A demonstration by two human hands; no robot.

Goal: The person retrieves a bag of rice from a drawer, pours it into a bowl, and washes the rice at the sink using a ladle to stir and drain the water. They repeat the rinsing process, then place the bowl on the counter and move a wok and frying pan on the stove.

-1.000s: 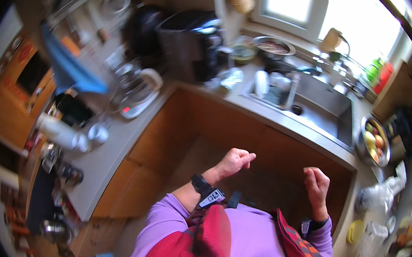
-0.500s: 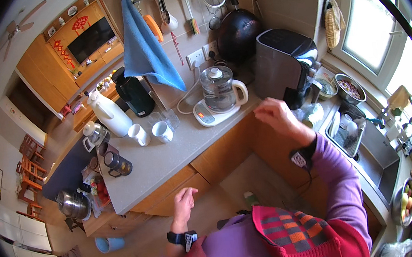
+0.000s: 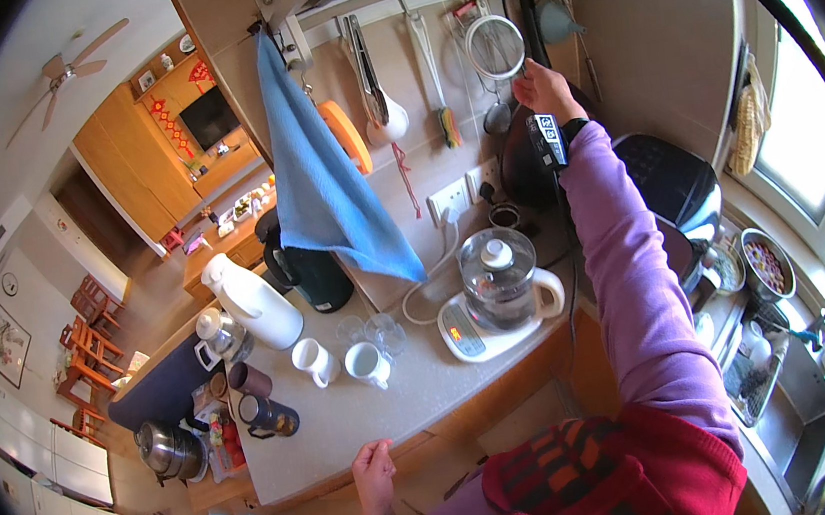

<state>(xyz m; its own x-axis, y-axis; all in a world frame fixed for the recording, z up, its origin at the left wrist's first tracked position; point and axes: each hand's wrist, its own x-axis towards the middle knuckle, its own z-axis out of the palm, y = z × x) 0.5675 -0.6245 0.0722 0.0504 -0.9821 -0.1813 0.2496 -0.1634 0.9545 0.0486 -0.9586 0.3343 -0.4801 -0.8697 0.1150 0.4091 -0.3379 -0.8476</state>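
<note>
My right hand (image 3: 548, 90) reaches up to the wall rail, its fingers pinched at the lower right rim of a round mesh strainer (image 3: 494, 46). The strainer still hangs there among other utensils. My left hand (image 3: 374, 468) is low in front of the counter edge, fingers curled together with nothing visible in them. Below my right arm a glass kettle (image 3: 499, 289) with a white handle, partly filled with clear liquid, stands on a white heating base (image 3: 460, 331) with a lit display.
A blue towel (image 3: 324, 181) hangs left of the rail. White mugs (image 3: 368, 365), clear glasses (image 3: 385, 335), a white thermos jug (image 3: 255, 304) and a dark travel mug (image 3: 269, 414) stand on the counter (image 3: 350, 430). A dark wok (image 3: 528, 160) leans behind my right wrist, beside a black appliance (image 3: 668, 180).
My right hand has risen from beside the kettle to the strainer on the wall. My left hand stays low, its fingers more curled. The view has tilted up toward the wall.
</note>
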